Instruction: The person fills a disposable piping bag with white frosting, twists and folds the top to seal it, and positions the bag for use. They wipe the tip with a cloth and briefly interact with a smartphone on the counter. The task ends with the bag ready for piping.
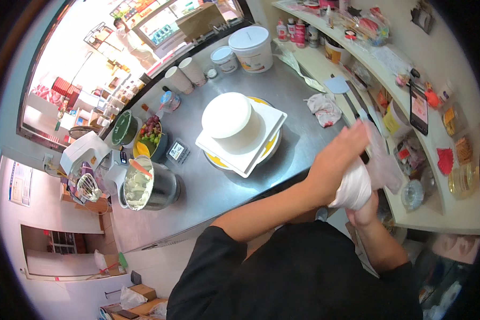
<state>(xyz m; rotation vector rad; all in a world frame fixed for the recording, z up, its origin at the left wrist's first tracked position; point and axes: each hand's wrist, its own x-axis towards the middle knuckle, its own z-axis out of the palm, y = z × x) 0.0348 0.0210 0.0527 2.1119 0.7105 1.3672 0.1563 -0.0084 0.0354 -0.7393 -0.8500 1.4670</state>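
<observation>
A clear plastic piping bag (pixel 354 188) plump with white cream is between my two hands, off the counter's front right edge. My left hand (pixel 338 160) lies across the bag's upper part, fingers stretched toward its loose, blurred plastic end (pixel 380 164). From below, my right hand (pixel 364 212) grips the bag; part of that grip is hidden. Further left, a smooth white cylindrical cake (pixel 228 116) stands on a square white board (pixel 244 166). Under the board is a round turntable (pixel 278 142) with yellow markings. Neither hand touches the cake.
A steel mixing bowl of cream (pixel 156 188) with a spatula stands left, beside a fruit bowl (pixel 162 142) and a stand mixer (pixel 86 152). White tubs (pixel 252 52) and paper cups (pixel 180 80) line the back. A crumpled cloth (pixel 324 110) and palette knives (pixel 354 100) lie near the right shelves (pixel 420 222).
</observation>
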